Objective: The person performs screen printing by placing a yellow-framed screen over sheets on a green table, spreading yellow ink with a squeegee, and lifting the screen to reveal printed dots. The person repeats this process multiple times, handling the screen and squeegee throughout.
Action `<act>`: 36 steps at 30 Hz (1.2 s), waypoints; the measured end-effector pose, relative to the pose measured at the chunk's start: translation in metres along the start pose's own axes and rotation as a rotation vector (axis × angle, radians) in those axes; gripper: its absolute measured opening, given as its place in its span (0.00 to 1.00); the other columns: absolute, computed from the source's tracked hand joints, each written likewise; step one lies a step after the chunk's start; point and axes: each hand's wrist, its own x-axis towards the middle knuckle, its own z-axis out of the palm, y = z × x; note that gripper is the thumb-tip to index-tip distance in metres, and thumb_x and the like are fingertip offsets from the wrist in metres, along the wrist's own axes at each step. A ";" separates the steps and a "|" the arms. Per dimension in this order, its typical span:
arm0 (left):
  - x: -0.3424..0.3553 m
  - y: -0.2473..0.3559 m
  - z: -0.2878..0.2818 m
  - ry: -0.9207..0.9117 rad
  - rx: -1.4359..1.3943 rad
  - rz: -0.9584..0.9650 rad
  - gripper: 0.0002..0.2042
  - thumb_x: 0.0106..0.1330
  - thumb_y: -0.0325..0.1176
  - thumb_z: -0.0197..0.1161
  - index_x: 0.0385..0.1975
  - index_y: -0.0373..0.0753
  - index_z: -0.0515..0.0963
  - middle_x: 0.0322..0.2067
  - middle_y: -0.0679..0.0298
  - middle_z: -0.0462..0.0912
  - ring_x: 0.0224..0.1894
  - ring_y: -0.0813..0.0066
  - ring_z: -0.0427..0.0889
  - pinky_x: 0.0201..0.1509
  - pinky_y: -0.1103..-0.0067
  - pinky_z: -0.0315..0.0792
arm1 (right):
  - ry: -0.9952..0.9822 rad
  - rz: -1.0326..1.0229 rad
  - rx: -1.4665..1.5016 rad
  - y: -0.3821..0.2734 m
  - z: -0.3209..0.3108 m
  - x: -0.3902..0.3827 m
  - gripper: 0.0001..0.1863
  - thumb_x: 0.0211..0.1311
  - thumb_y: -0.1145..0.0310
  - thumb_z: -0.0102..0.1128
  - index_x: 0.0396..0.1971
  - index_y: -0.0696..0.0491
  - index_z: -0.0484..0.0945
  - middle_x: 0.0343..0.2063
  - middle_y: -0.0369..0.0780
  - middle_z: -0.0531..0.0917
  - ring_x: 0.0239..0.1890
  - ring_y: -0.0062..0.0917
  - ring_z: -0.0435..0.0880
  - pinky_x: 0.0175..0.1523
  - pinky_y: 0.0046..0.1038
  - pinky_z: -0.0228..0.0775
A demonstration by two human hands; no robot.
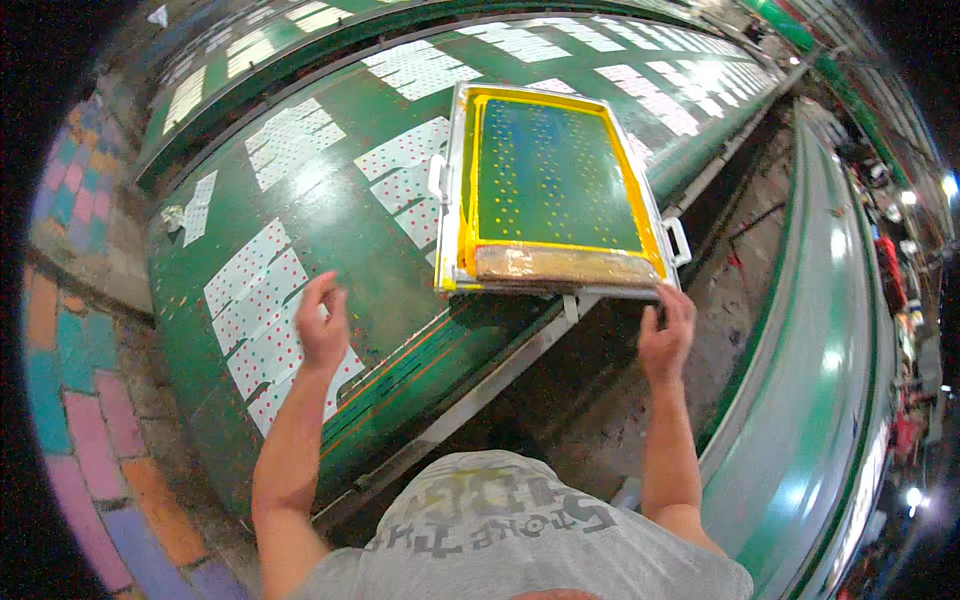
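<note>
A screen-printing frame (451,180) with pale metal sides and a handle on each side lies on the long green table (380,310). Its green mesh (555,175) is bordered in yellow and shows rows of small yellow dots. Along the near edge of the frame rests a squeegee (570,265) with a worn wooden bar. My right hand (668,335) is at the frame's near right corner, fingers bent and apart; whether it touches is unclear. Out to the left, my left hand (323,318) holds nothing, its fingers loosely curved beside white pieces with red dots (265,310).
More white dotted pieces (420,70) lie in groups along the table toward the far end. A dark gap (730,240) separates it from another green table (800,430) on the right. Colored paving (100,420) runs along the left.
</note>
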 end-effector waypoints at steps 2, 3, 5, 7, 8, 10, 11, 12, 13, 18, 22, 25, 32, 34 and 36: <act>0.030 0.003 0.061 -0.046 0.000 -0.068 0.24 0.72 0.28 0.70 0.68 0.36 0.77 0.57 0.54 0.83 0.48 0.65 0.87 0.55 0.68 0.83 | 0.011 0.073 -0.075 0.062 0.013 0.027 0.23 0.61 0.79 0.71 0.58 0.57 0.85 0.58 0.50 0.87 0.64 0.47 0.82 0.74 0.45 0.71; 0.042 0.004 0.095 -0.052 -0.019 -0.158 0.29 0.71 0.30 0.72 0.71 0.36 0.73 0.61 0.53 0.80 0.49 0.64 0.87 0.56 0.68 0.83 | 0.002 0.138 -0.106 0.092 0.018 0.039 0.23 0.62 0.78 0.71 0.58 0.58 0.85 0.58 0.50 0.87 0.64 0.47 0.83 0.73 0.44 0.71; 0.069 0.000 0.157 0.038 -0.015 -0.198 0.35 0.67 0.34 0.76 0.74 0.35 0.70 0.64 0.50 0.76 0.52 0.60 0.86 0.59 0.66 0.82 | -0.059 0.287 -0.052 0.150 0.031 0.059 0.24 0.65 0.76 0.71 0.62 0.59 0.84 0.59 0.50 0.87 0.63 0.46 0.83 0.73 0.44 0.71; 0.092 -0.008 0.207 0.124 0.105 -0.283 0.36 0.64 0.35 0.79 0.71 0.31 0.72 0.62 0.49 0.81 0.51 0.60 0.87 0.57 0.66 0.84 | -0.189 0.446 -0.048 0.204 0.050 0.077 0.28 0.71 0.70 0.68 0.69 0.62 0.80 0.64 0.53 0.84 0.67 0.47 0.81 0.75 0.45 0.70; 0.103 -0.012 0.228 0.144 0.099 -0.354 0.35 0.63 0.37 0.80 0.69 0.32 0.74 0.60 0.48 0.83 0.51 0.59 0.88 0.57 0.65 0.84 | -0.180 0.476 0.067 0.227 0.062 0.080 0.28 0.73 0.68 0.67 0.69 0.63 0.78 0.67 0.56 0.81 0.69 0.48 0.79 0.76 0.45 0.69; 0.123 -0.016 0.253 0.104 0.289 -0.348 0.31 0.62 0.40 0.81 0.63 0.35 0.80 0.56 0.46 0.87 0.54 0.57 0.88 0.58 0.64 0.83 | -0.211 0.557 0.232 0.265 0.082 0.084 0.29 0.81 0.69 0.61 0.74 0.68 0.71 0.71 0.55 0.78 0.72 0.43 0.78 0.77 0.40 0.69; 0.126 -0.013 0.263 0.151 0.327 -0.344 0.28 0.63 0.42 0.80 0.60 0.35 0.82 0.53 0.47 0.89 0.53 0.55 0.90 0.57 0.64 0.83 | -0.221 0.660 0.478 0.278 0.090 0.083 0.30 0.82 0.70 0.59 0.76 0.68 0.67 0.71 0.53 0.77 0.71 0.39 0.78 0.77 0.37 0.69; 0.130 -0.009 0.270 0.150 0.356 -0.414 0.25 0.63 0.43 0.79 0.56 0.35 0.85 0.49 0.47 0.91 0.52 0.54 0.91 0.57 0.63 0.83 | -0.233 0.672 0.475 0.287 0.097 0.086 0.31 0.82 0.70 0.60 0.77 0.67 0.65 0.72 0.53 0.77 0.71 0.37 0.79 0.76 0.37 0.69; 0.137 -0.008 0.270 0.072 0.297 -0.499 0.23 0.64 0.43 0.79 0.54 0.35 0.86 0.47 0.47 0.92 0.51 0.53 0.91 0.56 0.62 0.83 | -0.251 0.674 0.558 0.293 0.102 0.087 0.32 0.82 0.69 0.61 0.77 0.67 0.65 0.70 0.52 0.78 0.69 0.38 0.80 0.75 0.37 0.71; 0.149 0.006 0.280 -0.017 0.188 -0.634 0.18 0.68 0.44 0.74 0.48 0.35 0.88 0.39 0.47 0.93 0.43 0.48 0.93 0.52 0.58 0.83 | -0.247 0.856 0.832 0.276 0.106 0.101 0.32 0.80 0.64 0.65 0.76 0.63 0.69 0.64 0.49 0.82 0.60 0.36 0.84 0.66 0.38 0.77; 0.148 0.009 0.289 0.099 0.173 -0.599 0.17 0.71 0.42 0.71 0.49 0.35 0.87 0.41 0.44 0.92 0.45 0.47 0.92 0.53 0.57 0.82 | -0.200 0.871 0.938 0.251 0.102 0.109 0.30 0.80 0.64 0.65 0.75 0.60 0.72 0.59 0.44 0.85 0.53 0.30 0.84 0.61 0.36 0.78; 0.153 0.009 0.289 0.107 0.170 -0.587 0.16 0.73 0.42 0.69 0.50 0.35 0.87 0.42 0.43 0.91 0.46 0.45 0.91 0.54 0.56 0.82 | -0.205 0.867 1.025 0.246 0.102 0.111 0.32 0.78 0.60 0.67 0.74 0.60 0.72 0.60 0.47 0.84 0.55 0.35 0.84 0.62 0.41 0.80; 0.151 0.030 0.271 0.153 0.218 -0.515 0.16 0.75 0.42 0.66 0.47 0.34 0.84 0.44 0.41 0.89 0.49 0.38 0.89 0.54 0.52 0.80 | -0.141 0.737 1.116 0.250 0.094 0.108 0.33 0.78 0.55 0.63 0.74 0.59 0.72 0.64 0.51 0.81 0.59 0.44 0.83 0.61 0.50 0.83; 0.148 0.040 0.249 0.201 0.179 -0.511 0.16 0.74 0.43 0.66 0.45 0.33 0.84 0.44 0.40 0.89 0.49 0.37 0.88 0.54 0.51 0.80 | -0.138 0.711 1.159 0.239 0.087 0.113 0.34 0.78 0.55 0.63 0.75 0.60 0.72 0.65 0.52 0.81 0.61 0.45 0.82 0.61 0.52 0.82; 0.145 0.047 0.215 0.258 0.116 -0.523 0.16 0.74 0.43 0.66 0.44 0.33 0.84 0.44 0.39 0.88 0.49 0.36 0.88 0.55 0.51 0.79 | -0.139 0.683 1.167 0.217 0.085 0.122 0.35 0.77 0.54 0.64 0.75 0.60 0.71 0.67 0.52 0.79 0.64 0.45 0.80 0.66 0.53 0.80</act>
